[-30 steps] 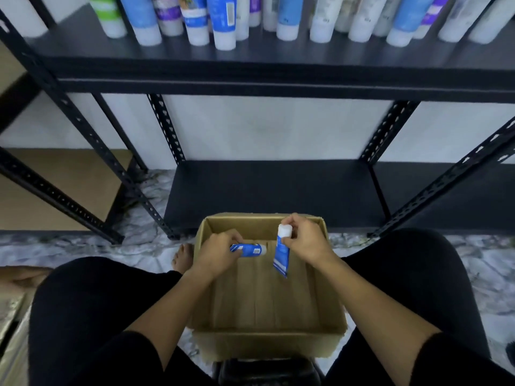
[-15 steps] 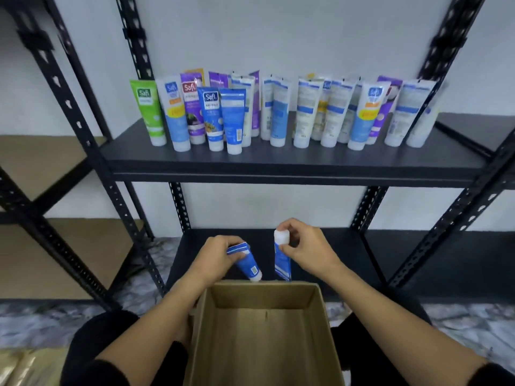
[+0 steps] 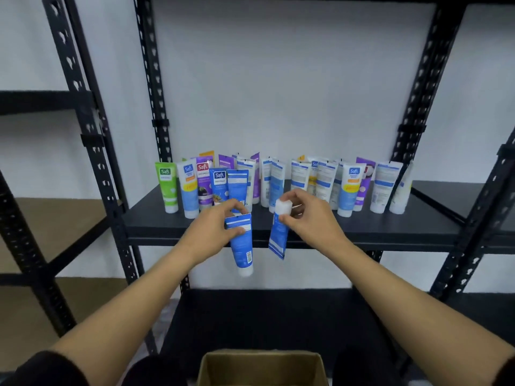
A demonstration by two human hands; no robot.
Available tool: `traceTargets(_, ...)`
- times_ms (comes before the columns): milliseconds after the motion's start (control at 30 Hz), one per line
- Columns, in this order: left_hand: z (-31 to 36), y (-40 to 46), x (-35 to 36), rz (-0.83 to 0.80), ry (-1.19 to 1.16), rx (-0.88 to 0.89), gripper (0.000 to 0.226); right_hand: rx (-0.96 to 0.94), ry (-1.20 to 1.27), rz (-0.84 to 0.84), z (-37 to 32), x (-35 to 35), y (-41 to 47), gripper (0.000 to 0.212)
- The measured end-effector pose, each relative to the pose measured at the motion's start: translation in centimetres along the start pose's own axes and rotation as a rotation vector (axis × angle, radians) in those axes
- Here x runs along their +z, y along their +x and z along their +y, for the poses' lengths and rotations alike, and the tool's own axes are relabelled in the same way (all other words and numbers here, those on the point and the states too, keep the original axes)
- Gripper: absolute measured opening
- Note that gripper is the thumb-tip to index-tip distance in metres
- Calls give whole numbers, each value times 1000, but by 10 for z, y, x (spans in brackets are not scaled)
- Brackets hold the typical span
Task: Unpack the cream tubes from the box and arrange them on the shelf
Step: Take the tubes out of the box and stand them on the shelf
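Observation:
My left hand pinches the flat end of a blue cream tube, which hangs with its white cap down in front of the shelf edge. My right hand grips another blue tube by its white cap, flat end pointing down. Both hands are raised to the black middle shelf, just in front of a row of several standing tubes. The open cardboard box sits low between my knees; its inside is mostly out of view.
Black perforated uprights frame the rack on both sides. A lower black shelf lies under the middle one. Another rack with brown boards stands to the left. Bare shelf surface shows at the far right.
Both hands rose from the box to the middle shelf, each carrying its tube. The left tube swung from lying sideways to hanging cap down. My view tilted upward.

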State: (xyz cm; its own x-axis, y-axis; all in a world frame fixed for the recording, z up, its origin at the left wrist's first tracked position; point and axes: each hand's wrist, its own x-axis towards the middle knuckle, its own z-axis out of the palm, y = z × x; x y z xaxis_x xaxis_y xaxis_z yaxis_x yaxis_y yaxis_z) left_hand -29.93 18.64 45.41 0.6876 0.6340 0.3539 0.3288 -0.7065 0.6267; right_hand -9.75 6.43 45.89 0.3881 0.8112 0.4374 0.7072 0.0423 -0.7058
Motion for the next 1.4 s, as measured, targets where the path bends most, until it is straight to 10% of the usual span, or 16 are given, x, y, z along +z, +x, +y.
traceTargets(1400, 21, 153, 23, 114, 655, 233, 36, -31, -211, 38, 37, -40, 82, 55)
